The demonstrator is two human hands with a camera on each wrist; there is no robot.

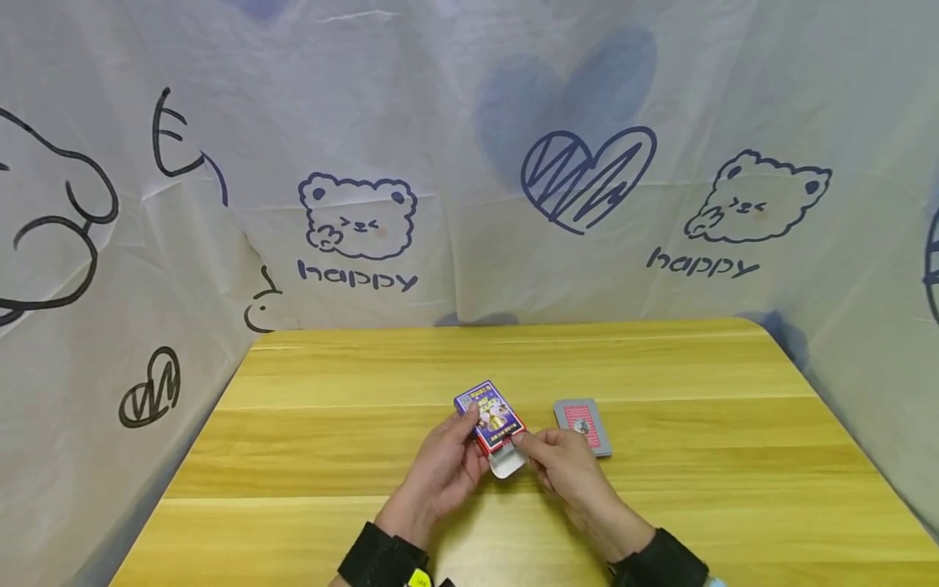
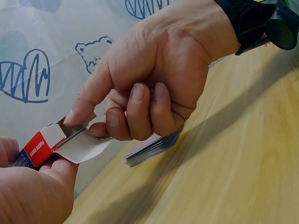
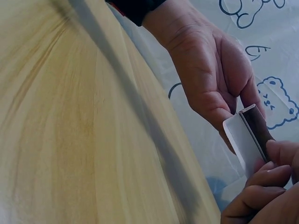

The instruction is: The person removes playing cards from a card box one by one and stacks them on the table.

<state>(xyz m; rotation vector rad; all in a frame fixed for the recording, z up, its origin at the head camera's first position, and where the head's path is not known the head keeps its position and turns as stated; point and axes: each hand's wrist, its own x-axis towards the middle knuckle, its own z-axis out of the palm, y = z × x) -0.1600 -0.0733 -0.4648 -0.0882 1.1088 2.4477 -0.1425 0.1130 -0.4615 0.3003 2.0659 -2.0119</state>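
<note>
**Card box open, deck out on the bench**

Nearest the camera, the left hand grips the card box while the right hand pinches its open flap. The box looks emptied. The deck lies at three o'clock, just beside it. A printed cloth backs the bench; nothing obstructs.

From my feed I see a yellow wooden table with pale grain lines running across it and a rounded far right corner. Behind and to both sides of it hangs a creased white cloth backdrop, printed with dark blue bear faces, the word "happy" beneath them, and a scribbled heart. Black doodles mark the cloth on the left side.
</note>
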